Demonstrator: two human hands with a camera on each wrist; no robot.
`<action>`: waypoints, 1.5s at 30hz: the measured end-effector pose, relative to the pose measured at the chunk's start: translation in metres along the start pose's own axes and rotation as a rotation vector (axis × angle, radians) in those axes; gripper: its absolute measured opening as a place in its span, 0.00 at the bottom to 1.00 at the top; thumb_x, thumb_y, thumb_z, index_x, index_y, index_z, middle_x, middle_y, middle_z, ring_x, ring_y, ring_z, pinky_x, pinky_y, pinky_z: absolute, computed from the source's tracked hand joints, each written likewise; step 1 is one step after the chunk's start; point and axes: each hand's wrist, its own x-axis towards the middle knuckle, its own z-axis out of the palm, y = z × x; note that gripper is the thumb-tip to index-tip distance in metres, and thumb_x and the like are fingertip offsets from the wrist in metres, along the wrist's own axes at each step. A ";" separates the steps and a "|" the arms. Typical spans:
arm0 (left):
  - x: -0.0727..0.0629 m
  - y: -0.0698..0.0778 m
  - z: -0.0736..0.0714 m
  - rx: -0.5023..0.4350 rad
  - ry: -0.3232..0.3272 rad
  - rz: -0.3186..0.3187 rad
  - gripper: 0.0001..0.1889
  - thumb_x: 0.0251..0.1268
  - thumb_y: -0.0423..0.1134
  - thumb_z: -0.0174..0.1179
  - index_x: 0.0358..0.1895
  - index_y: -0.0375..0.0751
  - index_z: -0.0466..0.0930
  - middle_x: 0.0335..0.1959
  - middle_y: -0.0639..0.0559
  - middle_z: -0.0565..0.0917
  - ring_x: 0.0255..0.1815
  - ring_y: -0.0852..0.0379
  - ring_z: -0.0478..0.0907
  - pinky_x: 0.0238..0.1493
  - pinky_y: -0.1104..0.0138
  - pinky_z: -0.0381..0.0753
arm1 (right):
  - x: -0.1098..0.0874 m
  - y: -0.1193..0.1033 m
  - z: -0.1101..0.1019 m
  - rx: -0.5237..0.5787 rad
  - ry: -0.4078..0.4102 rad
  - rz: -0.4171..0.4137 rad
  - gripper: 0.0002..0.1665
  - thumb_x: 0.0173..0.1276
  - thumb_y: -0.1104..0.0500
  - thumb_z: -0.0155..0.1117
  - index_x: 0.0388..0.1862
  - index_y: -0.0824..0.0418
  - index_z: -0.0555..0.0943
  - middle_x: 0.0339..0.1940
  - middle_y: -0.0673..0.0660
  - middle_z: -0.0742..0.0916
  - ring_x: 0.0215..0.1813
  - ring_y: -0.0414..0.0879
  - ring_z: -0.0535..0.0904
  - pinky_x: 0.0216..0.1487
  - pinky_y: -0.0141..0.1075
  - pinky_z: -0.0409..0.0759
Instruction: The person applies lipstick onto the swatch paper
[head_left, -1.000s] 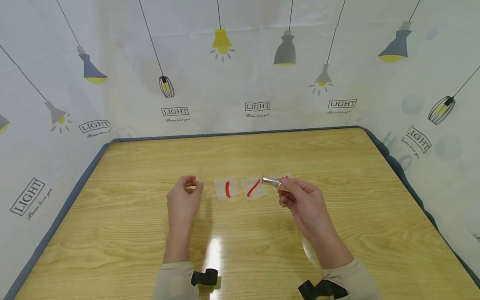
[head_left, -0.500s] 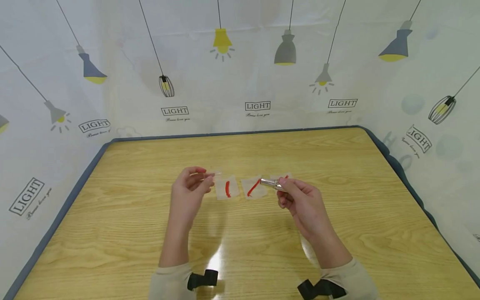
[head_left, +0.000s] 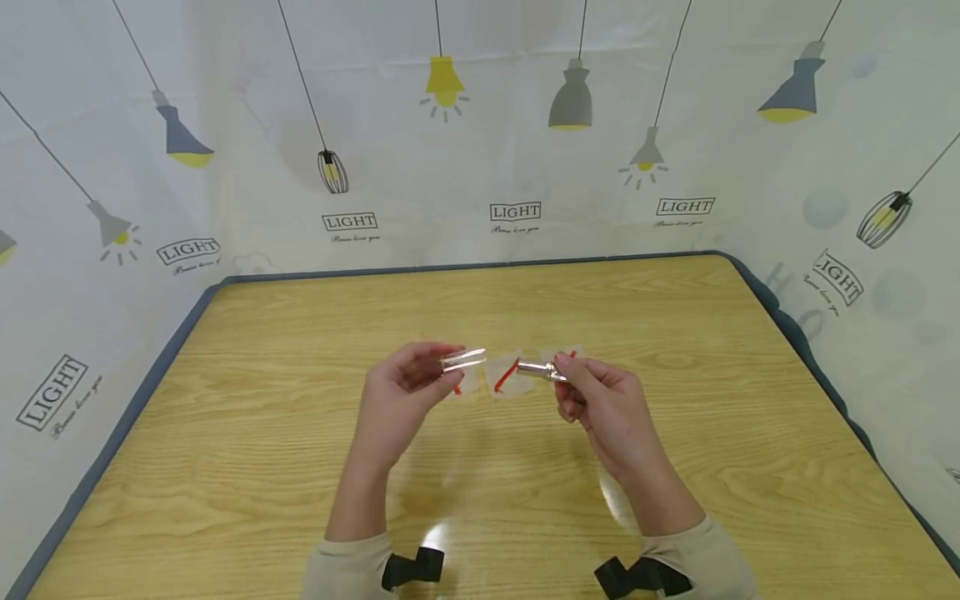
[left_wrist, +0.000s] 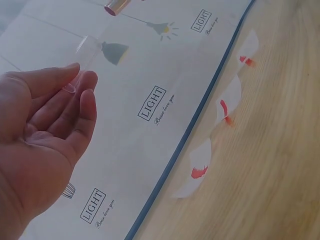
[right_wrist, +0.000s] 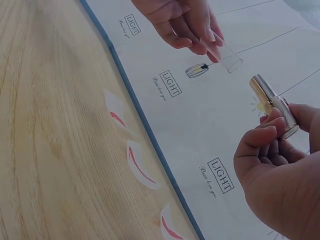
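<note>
My left hand [head_left: 401, 400] pinches a clear, transparent cap [head_left: 465, 359] between thumb and fingers, its free end pointing right. Facing it across a small gap is a shiny silver-gold lipstick tube [head_left: 536, 369], gripped by my right hand [head_left: 611, 408] between thumb and fingers. In the right wrist view the tube [right_wrist: 272, 102] stands tilted, its narrower metal end toward the cap [right_wrist: 230, 59]. No red tip shows beyond the metal. Both hands are above the table, over a row of pale paper squares with red strokes.
Three paper squares lie in a row: the left paper [head_left: 468, 384] partly behind my left hand, the middle paper [head_left: 507, 377], and the right paper [head_left: 562, 350] partly behind my right hand. The wooden table [head_left: 480, 308] meets a lamp-printed backdrop [head_left: 435, 167] at its dark-edged far side.
My left hand has moved right toward the lipstick tube, and the clear cap has come into plain view between its fingers. My right hand has barely moved.
</note>
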 end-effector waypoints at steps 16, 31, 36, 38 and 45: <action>-0.007 0.004 0.019 0.024 -0.161 0.003 0.15 0.68 0.28 0.71 0.57 0.37 0.88 0.51 0.34 0.90 0.47 0.61 0.88 0.50 0.69 0.89 | -0.001 0.001 0.003 -0.041 -0.013 0.014 0.15 0.80 0.54 0.66 0.31 0.58 0.88 0.23 0.48 0.83 0.25 0.37 0.72 0.30 0.29 0.74; -0.010 -0.003 0.038 0.024 -0.086 0.015 0.14 0.64 0.23 0.71 0.52 0.31 0.90 0.49 0.33 0.91 0.42 0.64 0.87 0.48 0.70 0.89 | -0.008 0.008 0.022 -0.072 -0.002 0.033 0.16 0.79 0.55 0.67 0.35 0.67 0.87 0.22 0.49 0.82 0.24 0.38 0.72 0.29 0.29 0.75; -0.012 -0.005 0.040 -0.017 -0.048 0.016 0.14 0.63 0.22 0.71 0.51 0.29 0.89 0.50 0.33 0.91 0.42 0.65 0.87 0.48 0.71 0.89 | -0.010 0.006 0.025 -0.094 0.013 0.032 0.18 0.79 0.54 0.68 0.38 0.70 0.86 0.23 0.50 0.83 0.25 0.38 0.73 0.30 0.29 0.75; -0.012 -0.005 0.040 -0.023 -0.046 0.014 0.14 0.63 0.22 0.71 0.52 0.29 0.89 0.50 0.33 0.91 0.42 0.65 0.87 0.48 0.71 0.89 | -0.011 0.004 0.024 -0.100 0.007 0.036 0.18 0.80 0.54 0.67 0.39 0.71 0.86 0.23 0.49 0.83 0.25 0.38 0.73 0.30 0.30 0.76; -0.008 0.000 0.042 -0.130 -0.126 0.033 0.18 0.72 0.24 0.64 0.64 0.31 0.84 0.62 0.34 0.87 0.51 0.63 0.87 0.57 0.67 0.89 | -0.008 -0.003 0.009 -0.257 -0.175 0.025 0.20 0.83 0.53 0.62 0.49 0.72 0.84 0.29 0.48 0.86 0.29 0.39 0.77 0.36 0.31 0.81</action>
